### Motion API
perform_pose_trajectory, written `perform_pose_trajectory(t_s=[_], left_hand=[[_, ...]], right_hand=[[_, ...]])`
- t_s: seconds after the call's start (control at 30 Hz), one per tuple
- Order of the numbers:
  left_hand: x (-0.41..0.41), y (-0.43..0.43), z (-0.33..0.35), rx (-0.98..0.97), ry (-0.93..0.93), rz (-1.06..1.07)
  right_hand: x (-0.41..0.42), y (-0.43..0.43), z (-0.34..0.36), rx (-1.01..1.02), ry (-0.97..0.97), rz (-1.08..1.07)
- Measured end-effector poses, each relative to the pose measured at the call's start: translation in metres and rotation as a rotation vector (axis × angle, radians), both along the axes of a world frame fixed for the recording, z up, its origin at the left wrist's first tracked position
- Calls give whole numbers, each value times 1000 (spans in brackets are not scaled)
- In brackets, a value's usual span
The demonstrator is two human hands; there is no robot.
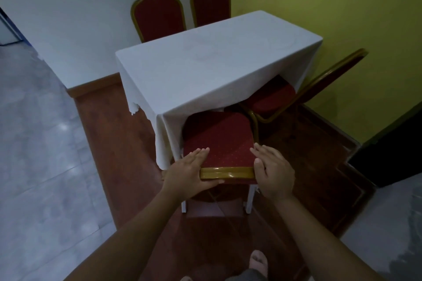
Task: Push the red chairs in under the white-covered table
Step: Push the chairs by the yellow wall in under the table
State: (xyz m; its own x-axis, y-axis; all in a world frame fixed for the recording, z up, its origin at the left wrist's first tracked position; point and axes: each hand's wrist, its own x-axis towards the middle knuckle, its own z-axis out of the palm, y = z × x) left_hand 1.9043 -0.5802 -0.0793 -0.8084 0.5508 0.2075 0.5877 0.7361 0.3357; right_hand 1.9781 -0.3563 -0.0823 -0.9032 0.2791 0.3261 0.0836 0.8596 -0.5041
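Left hand (190, 170) and right hand (272, 172) clasp the near chair (218, 137) by its gold top rail, fingers over the front, seat partly under the table (205, 66). Side chair (285, 96) half tucked. Two far chairs (158, 17) stand behind.
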Motion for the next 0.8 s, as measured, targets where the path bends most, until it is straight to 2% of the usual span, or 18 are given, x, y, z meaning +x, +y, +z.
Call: perform_pose_trajectory(t_s=[0.13,0.33,0.57,0.8], left_hand=[[1,38,2,-31,60,37],[-4,103,6,-56,3,122],[-18,179,2,57,-36,185],[-49,209,4,16,-133,61]], right_hand=[[-20,46,-2,33,-4,58],[-52,120,-3,55,10,155],[-94,201,-3,66,1,242],[-126,243,2,67,-59,214]])
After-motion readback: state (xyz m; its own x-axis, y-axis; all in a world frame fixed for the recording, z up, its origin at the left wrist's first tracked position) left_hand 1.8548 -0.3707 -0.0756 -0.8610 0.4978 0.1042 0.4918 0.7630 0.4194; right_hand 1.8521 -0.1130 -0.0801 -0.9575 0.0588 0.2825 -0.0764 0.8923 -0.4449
